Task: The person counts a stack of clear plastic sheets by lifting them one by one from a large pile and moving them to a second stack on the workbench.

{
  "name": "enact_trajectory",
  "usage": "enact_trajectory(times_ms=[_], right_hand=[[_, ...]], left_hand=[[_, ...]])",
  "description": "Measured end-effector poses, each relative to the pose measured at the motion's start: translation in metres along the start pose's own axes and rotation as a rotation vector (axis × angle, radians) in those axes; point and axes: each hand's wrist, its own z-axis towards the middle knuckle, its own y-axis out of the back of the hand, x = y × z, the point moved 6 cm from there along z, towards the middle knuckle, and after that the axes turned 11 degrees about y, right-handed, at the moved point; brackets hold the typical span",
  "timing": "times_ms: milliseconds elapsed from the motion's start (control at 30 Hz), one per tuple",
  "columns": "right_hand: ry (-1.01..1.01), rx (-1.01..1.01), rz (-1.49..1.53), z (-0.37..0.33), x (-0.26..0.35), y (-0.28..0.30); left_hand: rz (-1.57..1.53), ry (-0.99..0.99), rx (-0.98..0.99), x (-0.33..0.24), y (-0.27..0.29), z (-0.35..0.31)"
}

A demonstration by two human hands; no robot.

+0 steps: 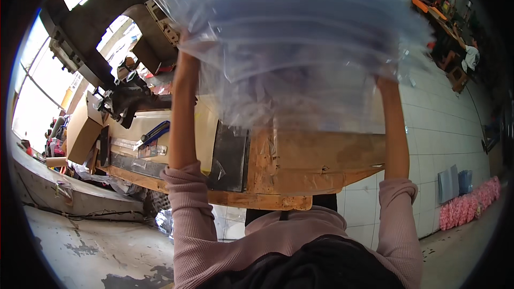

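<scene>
A wide, bluish stack of clear plastic sheets (300, 37) is lifted in front of me above the wooden workbench (262, 160). My left hand (190, 42) grips its left side, and my right hand (387, 70) has hold of the right side. The plastic and motion blur cover most of the fingers on both hands. Loose, see-through edges hang down over the far part of the bench. On the bench, left of my left forearm, lies a blue utility knife (154, 134) beside a clear ruler (124, 144).
A black metal machine (127, 99) and a cardboard box (85, 129) stand at the left. A dark plate (227, 163) lies on the bench. On the tiled floor at right are a pink bundle (470, 203) and bluish plastic sheets (448, 183). Another bench (436, 13) is far right.
</scene>
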Motion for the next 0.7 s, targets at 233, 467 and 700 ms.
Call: enact_trajectory(times_ms=[233, 467, 700], right_hand=[[-0.359, -0.16, 0.698, -0.019, 0.054, 0.0], [-0.377, -0.111, 0.651, 0.008, 0.04, -0.045], [-0.399, -0.116, 0.727, -0.017, 0.065, -0.001]], left_hand=[[0.041, 0.106, 0.014, 0.018, 0.056, -0.022], [0.008, 0.06, -0.069, 0.027, 0.03, -0.007], [0.003, 0.124, -0.009, 0.026, 0.054, -0.022]])
